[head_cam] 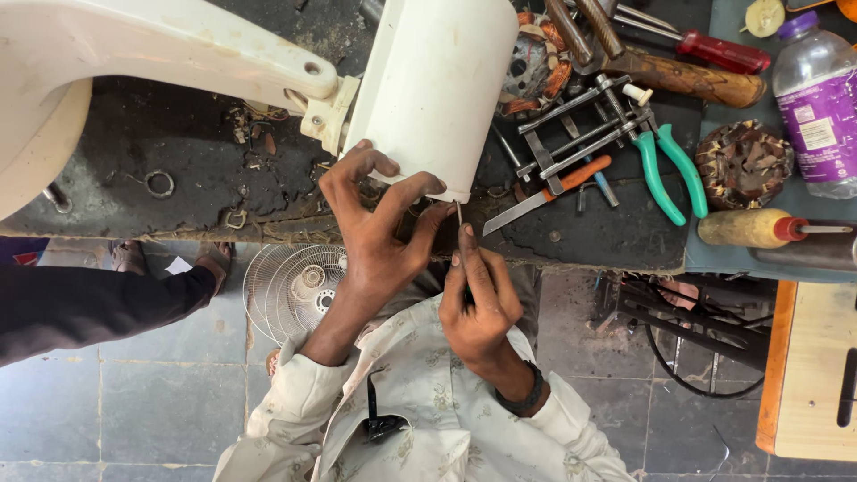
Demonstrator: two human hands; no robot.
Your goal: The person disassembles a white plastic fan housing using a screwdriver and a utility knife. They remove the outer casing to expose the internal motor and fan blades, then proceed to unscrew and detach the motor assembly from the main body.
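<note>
A white plastic fan body lies on a dark, grimy workbench, joined to a curved white stand. My left hand pinches the body's lower rim, thumb and fingers curled around the edge. Just to its right, my right hand, with a black band on the wrist, is closed around a thin metal tool. The tool's tip points up at the rim, close to my left fingertips. What the tip touches is hidden.
On the bench to the right lie an orange-handled knife, green-handled pliers, a red screwdriver, a wooden-handled hammer, a copper motor winding and a plastic bottle. A fan grille lies on the floor. Another person's dark sleeve reaches in from the left.
</note>
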